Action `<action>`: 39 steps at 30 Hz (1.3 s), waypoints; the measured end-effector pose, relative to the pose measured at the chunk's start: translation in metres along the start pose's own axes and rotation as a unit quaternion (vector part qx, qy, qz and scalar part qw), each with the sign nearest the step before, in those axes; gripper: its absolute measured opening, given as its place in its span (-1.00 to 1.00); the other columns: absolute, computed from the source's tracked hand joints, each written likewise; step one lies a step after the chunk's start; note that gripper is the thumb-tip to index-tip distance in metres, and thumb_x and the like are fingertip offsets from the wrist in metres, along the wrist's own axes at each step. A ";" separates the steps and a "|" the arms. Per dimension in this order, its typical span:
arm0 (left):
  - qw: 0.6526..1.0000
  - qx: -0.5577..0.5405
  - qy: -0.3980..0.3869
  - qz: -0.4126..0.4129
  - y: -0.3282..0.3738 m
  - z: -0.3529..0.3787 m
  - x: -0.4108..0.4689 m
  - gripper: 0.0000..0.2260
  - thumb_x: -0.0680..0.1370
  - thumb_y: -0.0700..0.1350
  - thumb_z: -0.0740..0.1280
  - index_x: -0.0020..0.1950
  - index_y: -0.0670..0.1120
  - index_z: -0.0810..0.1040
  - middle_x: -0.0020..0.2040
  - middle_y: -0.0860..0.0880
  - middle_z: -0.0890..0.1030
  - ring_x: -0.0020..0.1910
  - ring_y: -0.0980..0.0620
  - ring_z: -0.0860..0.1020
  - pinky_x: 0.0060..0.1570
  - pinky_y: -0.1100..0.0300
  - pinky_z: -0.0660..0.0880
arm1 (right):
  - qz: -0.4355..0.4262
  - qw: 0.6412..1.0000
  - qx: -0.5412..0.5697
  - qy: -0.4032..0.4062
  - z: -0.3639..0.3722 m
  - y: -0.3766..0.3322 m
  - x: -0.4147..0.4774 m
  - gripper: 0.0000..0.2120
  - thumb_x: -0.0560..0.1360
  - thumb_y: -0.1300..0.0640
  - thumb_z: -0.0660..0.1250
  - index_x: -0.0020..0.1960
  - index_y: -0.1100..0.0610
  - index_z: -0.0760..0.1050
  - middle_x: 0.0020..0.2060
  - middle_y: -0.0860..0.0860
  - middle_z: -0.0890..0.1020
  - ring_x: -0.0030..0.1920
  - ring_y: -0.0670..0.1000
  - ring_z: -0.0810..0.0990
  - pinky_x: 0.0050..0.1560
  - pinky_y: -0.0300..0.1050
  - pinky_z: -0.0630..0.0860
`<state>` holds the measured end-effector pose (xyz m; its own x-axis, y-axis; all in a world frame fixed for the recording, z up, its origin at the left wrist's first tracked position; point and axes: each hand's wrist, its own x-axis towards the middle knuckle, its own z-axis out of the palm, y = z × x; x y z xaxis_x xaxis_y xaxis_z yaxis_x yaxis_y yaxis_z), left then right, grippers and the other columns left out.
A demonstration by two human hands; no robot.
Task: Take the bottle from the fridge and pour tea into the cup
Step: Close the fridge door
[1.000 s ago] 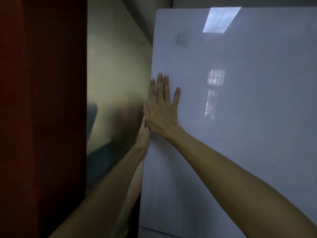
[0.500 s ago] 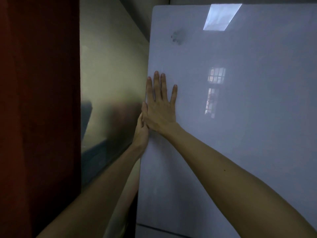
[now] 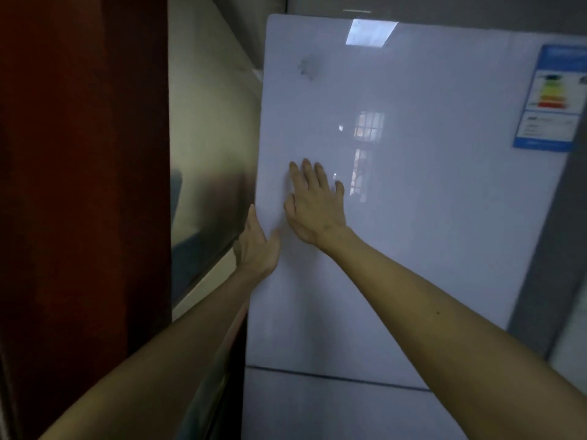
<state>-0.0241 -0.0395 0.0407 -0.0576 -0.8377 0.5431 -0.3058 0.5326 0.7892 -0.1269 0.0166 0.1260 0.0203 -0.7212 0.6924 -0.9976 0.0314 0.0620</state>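
Head view: right hand point(image 3: 314, 206) flat, fingers spread, on the glossy white upper fridge door point(image 3: 413, 201), left hand point(image 3: 255, 246) open at the door's left edge with its fingers hidden behind it, grip unclear; energy label point(image 3: 554, 96) top right; door closed, bottle out of sight.

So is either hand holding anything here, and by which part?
The left hand grips the fridge door by its left edge. The right hand lies flat on the door's front, holding nothing.
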 end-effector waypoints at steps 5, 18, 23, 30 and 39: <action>0.978 0.205 -0.022 0.016 0.023 -0.005 -0.029 -0.40 0.62 0.05 0.08 0.59 -0.06 -0.06 0.58 -0.16 0.08 0.47 -0.24 0.21 0.46 -0.18 0.05 | 0.035 0.998 0.031 -0.038 -0.024 0.019 -0.042 -0.44 0.63 0.02 0.02 0.58 0.08 -0.04 0.55 0.09 0.12 0.53 0.12 0.08 0.42 0.28 0.14; 0.916 0.362 -0.162 0.065 0.096 -0.011 -0.150 -0.45 0.65 0.06 0.03 0.57 -0.16 0.01 0.48 -0.23 0.27 0.37 -0.24 0.34 0.32 -0.10 0.32 | 0.051 0.984 -0.039 -0.164 -0.087 0.055 -0.171 -0.42 0.62 0.02 0.02 0.59 0.08 -0.09 0.45 0.13 0.30 0.39 0.17 0.28 0.29 0.20 0.26; 0.902 0.389 -0.178 0.064 0.114 -0.014 -0.200 -0.52 0.64 0.06 0.03 0.50 -0.15 0.15 0.36 -0.23 0.39 0.26 -0.22 0.42 0.21 -0.09 0.40 | 0.064 0.977 -0.033 -0.201 -0.105 0.062 -0.220 -0.44 0.64 0.01 0.01 0.58 0.10 -0.06 0.46 0.15 0.27 0.40 0.18 0.26 0.30 0.20 0.25; 0.883 0.419 -0.210 0.030 0.129 -0.044 -0.249 -0.52 0.63 0.10 0.03 0.49 -0.10 0.16 0.37 -0.22 0.37 0.28 -0.22 0.40 0.22 -0.07 0.37 | 0.062 0.970 -0.044 -0.230 -0.138 0.049 -0.268 -0.40 0.63 0.00 0.01 0.58 0.13 -0.14 0.47 0.16 0.24 0.40 0.19 0.25 0.29 0.22 0.26; 0.878 0.429 -0.210 0.038 0.162 -0.094 -0.297 -0.54 0.62 0.09 0.05 0.46 -0.11 0.20 0.32 -0.22 0.39 0.23 -0.22 0.41 0.17 -0.07 0.38 | 0.076 0.966 -0.017 -0.246 -0.193 0.011 -0.303 -0.47 0.64 -0.01 -0.02 0.56 0.10 -0.03 0.44 0.17 0.29 0.38 0.20 0.27 0.27 0.21 0.27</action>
<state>0.0331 0.3074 0.0340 -0.3989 -0.8704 0.2886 -0.8790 0.4526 0.1503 -0.1309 0.3690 0.0557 -0.1692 -0.9478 0.2703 -0.9835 0.1802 0.0162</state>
